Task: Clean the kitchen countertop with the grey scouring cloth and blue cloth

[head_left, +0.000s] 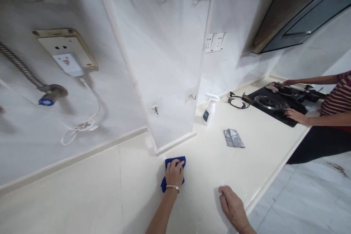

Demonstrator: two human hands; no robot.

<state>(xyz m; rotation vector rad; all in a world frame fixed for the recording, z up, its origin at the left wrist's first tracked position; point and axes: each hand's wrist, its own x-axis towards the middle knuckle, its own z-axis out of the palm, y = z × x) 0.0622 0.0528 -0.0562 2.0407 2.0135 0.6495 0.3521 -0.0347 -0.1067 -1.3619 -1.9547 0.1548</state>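
Observation:
My left hand [174, 173], with a silver bracelet at the wrist, presses a folded blue cloth [162, 184] onto the pale countertop [142, 197]. Its fingers are bent over the cloth, close to the foot of the tiled wall pillar. To the right, my right hand [232, 204] rests on the counter near its front edge. The fingers there are curled in together, and nothing shows in them. Beyond both hands stand a white spray bottle [210, 110] and a folded silver-grey packet [234, 138] lying flat.
A person in a striped top [337, 98] has both hands at the black gas hob [270, 104]. One pan support [239, 101] lies beside it. A range hood [298, 11] hangs above. Hooks, sockets and a plugged-in charger [68, 64] are on the wall.

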